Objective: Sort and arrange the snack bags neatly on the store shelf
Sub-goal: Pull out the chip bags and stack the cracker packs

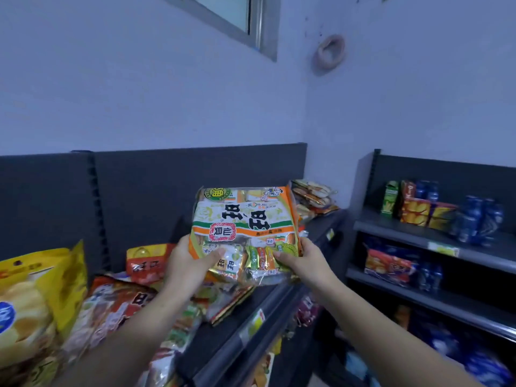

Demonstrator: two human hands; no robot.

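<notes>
I hold a large orange, white and green rice cracker bag point(245, 219) upside down above the dark top shelf point(223, 331). My left hand point(190, 263) grips its lower left corner and my right hand point(301, 261) grips its lower right corner. More snack bags lie loosely on the shelf to the left: a yellow chip bag point(36, 297), a red and white bag point(111, 305) and a red bag point(148, 263) leaning on the back panel. A small stack of bags point(312, 196) rests at the shelf's far right end by the wall corner.
A second shelf unit point(418, 236) stands at right angles on the right, carrying boxes point(416, 210), blue packs point(477, 219) and red bags point(388, 263). Price tags point(257, 322) sit on the shelf's front rail. Lower shelves hold more bags. A window frame point(251, 23) is high on the wall.
</notes>
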